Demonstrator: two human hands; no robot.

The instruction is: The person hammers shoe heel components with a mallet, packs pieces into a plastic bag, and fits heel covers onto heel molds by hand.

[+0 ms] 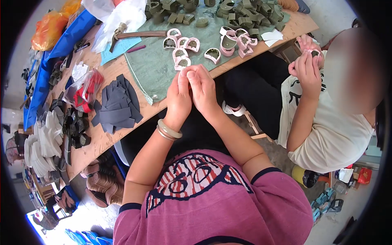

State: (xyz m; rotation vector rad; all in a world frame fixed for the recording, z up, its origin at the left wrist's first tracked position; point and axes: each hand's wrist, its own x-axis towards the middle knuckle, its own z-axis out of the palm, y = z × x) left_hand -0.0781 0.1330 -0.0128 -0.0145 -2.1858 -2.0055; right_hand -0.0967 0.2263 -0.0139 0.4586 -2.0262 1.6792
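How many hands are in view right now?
4: the wearer's left hand and right hand, together near the centre; the co-worker's lower hand and upper hand, close together at upper right. No others seem hidden.

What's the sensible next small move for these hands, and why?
Perhaps ease the right hand slightly off the left hand: they press together near the pink-edged loops on the green mat, hiding whatever may be between them.
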